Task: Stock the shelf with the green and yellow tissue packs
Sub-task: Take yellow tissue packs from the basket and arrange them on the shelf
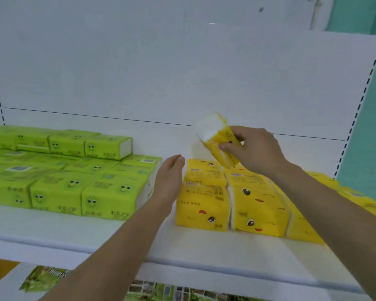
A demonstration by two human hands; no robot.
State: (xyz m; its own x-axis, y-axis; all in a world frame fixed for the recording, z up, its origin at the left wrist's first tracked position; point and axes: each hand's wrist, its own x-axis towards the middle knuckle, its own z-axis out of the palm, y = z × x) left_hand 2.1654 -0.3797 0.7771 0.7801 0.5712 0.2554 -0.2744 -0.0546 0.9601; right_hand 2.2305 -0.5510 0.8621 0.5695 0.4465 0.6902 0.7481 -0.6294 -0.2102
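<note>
My right hand (253,148) grips a yellow tissue pack (217,137) tilted in the air above a group of yellow packs (237,200) standing on the white shelf (96,231). My left hand (169,177) is held flat and open, edge-on, against the left side of the yellow group. Green tissue packs (70,177) fill the shelf's left part in two layers, with a gap between them and the yellow ones where my left hand sits.
More yellow packs (356,196) lie at the right behind my right forearm. The shelf's back panel (182,72) is bare white. Below the front edge, a lower shelf holds green printed packages (46,276). A teal wall (373,105) borders the right side.
</note>
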